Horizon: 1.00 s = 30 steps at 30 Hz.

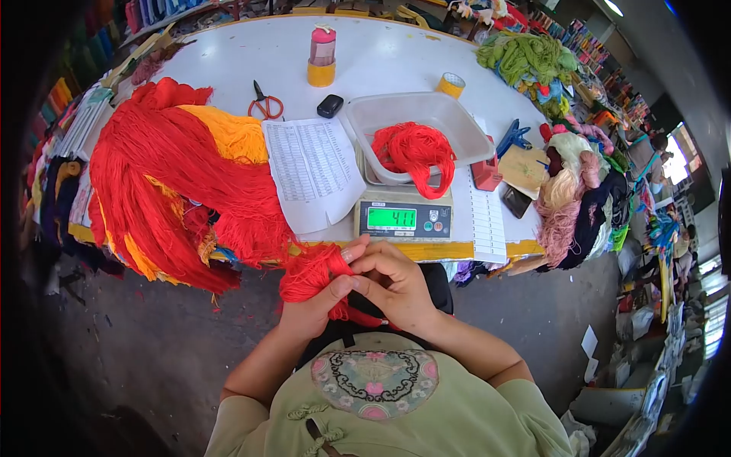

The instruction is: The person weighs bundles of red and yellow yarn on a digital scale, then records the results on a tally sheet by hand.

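Close to my body, just off the table's front edge, a bundle of red yarn is gathered between my hands. My left hand wraps around its lower side, with the thumb pressed against the strands. Fingers of my right hand pinch at the yarn's right side, touching the left thumb. A digital scale with a lit green display reading about 4.11 stands just beyond. On it rests a white plastic tub, where another red skein lies, one loop hanging over the rim.
A large heap of red yarn with orange yarn covers the table's left. Printed sheets, red-handled snips, a black case and a pink thread cone lie behind. Green yarn and mixed skeins pile up right.
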Motion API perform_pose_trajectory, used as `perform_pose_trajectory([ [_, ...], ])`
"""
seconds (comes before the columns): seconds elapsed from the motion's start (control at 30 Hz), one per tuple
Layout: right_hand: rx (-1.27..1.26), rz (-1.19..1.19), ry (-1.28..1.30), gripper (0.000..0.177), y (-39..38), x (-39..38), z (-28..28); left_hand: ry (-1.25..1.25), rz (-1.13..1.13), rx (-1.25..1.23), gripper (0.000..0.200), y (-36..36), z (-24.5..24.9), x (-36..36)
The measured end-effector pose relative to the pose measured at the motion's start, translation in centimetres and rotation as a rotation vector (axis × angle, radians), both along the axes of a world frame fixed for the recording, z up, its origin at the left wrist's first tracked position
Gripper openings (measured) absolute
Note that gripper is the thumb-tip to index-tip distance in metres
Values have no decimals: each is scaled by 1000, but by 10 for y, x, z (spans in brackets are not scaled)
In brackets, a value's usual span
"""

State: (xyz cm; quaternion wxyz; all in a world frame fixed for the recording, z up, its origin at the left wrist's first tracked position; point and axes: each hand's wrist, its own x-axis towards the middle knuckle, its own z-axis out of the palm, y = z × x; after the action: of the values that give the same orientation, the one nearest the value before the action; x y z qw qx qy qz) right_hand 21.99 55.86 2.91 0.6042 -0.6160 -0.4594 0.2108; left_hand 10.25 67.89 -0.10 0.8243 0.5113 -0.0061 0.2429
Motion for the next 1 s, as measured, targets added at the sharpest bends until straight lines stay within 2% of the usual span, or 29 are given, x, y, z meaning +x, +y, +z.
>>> perform_pose_trajectory([
  [0.07,-14,-2,-26,15,-5,0,-4,39,29,50,39,-3,-7,1],
  [0.17,49,-23,-128,20,-8,4,-16,75,70,-29,34,-6,-10,3],
  [0.27,-94,-176,-349,31,-20,24,0,157,179,-1,36,5,-1,-9],
  [0.3,-77,-324,-564,38,-24,44,-2,142,220,-116,48,10,-9,-13],
  [0.33,-57,-475,-778,44,-26,67,-7,62,134,-235,54,17,-7,-18],
  [0.4,-185,-692,-829,47,-28,97,-7,-97,-49,-468,69,26,4,-28],
  [0.43,-228,-684,-916,46,-25,107,-5,-174,-162,-508,83,22,9,-26],
  [0.53,-321,-635,-1133,44,-16,125,0,-223,-520,-471,88,14,8,-15],
  [0.6,-336,-582,-1217,42,-13,128,2,-101,-384,-246,66,9,6,-12],
  [0.67,-174,-509,-1005,34,-32,143,8,-13,-302,22,55,21,-10,-14],
  [0.7,-101,-474,-894,31,-49,153,11,14,-148,-52,44,21,2,-18],
  [0.73,-27,-602,-116,25,-74,164,10,-77,-117,-93,47,32,-1,-22],
  [0.77,295,-477,137,27,-92,152,53,-231,-268,-350,69,47,-17,-30],
  [0.8,472,-482,144,26,-134,165,70,-333,-318,-476,81,56,-12,-37],
  [0.87,550,-1114,-347,20,-195,163,104,-520,-442,-653,108,68,-2,-43],
  [0.9,505,-1466,-580,18,-211,147,128,-502,-440,-684,101,66,7,-41],
  [0.93,671,-1505,-597,17,-222,133,144,-487,-435,-713,95,64,13,-38],
  [1.0,347,-1519,-556,23,-222,94,153,-276,-545,-501,85,62,2,-26],
])
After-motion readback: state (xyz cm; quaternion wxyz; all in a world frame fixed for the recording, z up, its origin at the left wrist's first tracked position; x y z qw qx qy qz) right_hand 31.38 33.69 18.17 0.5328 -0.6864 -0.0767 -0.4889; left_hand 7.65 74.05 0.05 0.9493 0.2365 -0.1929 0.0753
